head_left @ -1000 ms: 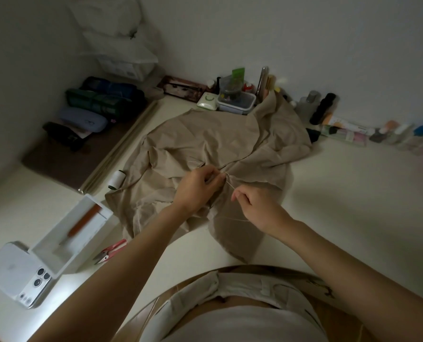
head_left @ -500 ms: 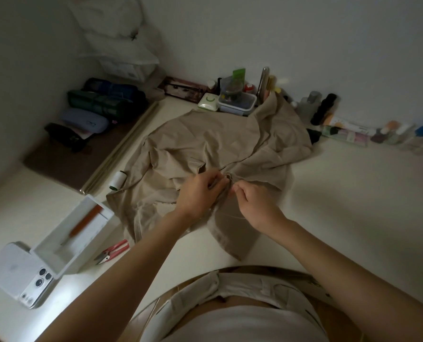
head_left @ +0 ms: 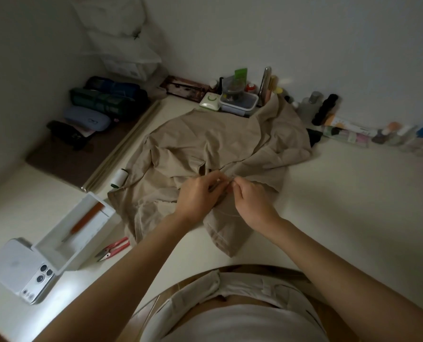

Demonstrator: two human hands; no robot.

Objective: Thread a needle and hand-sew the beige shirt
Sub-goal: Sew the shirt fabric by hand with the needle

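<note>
The beige shirt [head_left: 212,141] lies crumpled on the white table [head_left: 341,201]. My left hand [head_left: 198,196] pinches a fold of the shirt at its near middle. My right hand [head_left: 251,199] sits just to the right, its fingertips pinched together at the same fold, where a thin needle [head_left: 230,180] shows faintly between the two hands. A fine thread [head_left: 226,213] loops over the cloth below my right hand. A white thread spool [head_left: 119,178] stands at the shirt's left edge.
Red thread snips [head_left: 113,249] lie near the front left beside a white open box [head_left: 74,233] holding an orange-handled tool, with a phone [head_left: 22,270] next to it. Containers, bottles and tubes [head_left: 240,101] line the back wall. Pouches [head_left: 101,99] sit at the left.
My right hand has moved left and up to meet my left hand at the fold, closing the gap between them. The left hand stays in place on the cloth.
</note>
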